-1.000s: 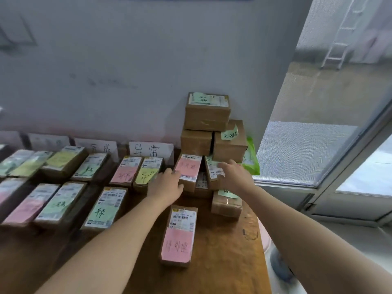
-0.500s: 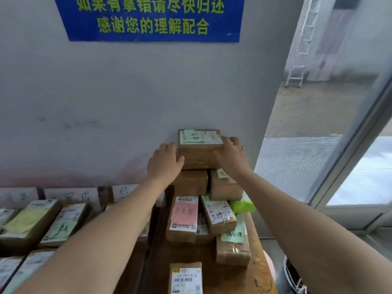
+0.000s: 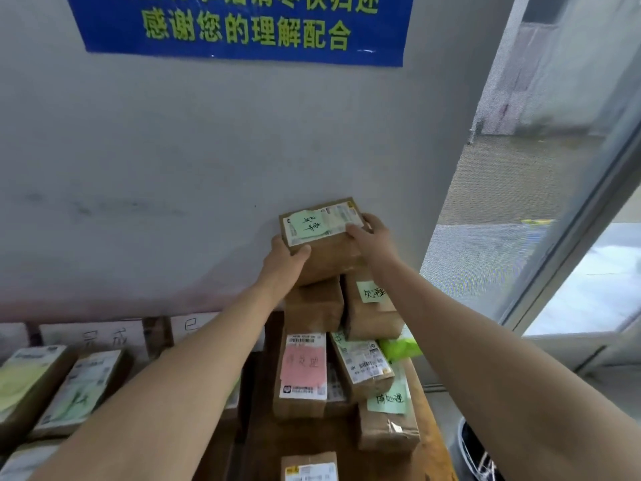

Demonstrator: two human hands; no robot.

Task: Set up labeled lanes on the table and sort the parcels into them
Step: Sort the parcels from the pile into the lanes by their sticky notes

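A blue banner (image 3: 242, 26) with yellow-green characters tops the frame, above brown parcels: the centre top parcel (image 3: 326, 244) carries a pale green note (image 3: 307, 225), a lower parcel (image 3: 301, 376) a pink note (image 3: 304, 368).

We see a wooden table (image 3: 430, 442) against the wall, brown labelled parcels (image 3: 301, 376) stacked right, more parcels in rows (image 3: 73, 390) left.

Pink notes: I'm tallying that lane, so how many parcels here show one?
1: the parcel with the pink note at the stack's front left. Others may be hidden.
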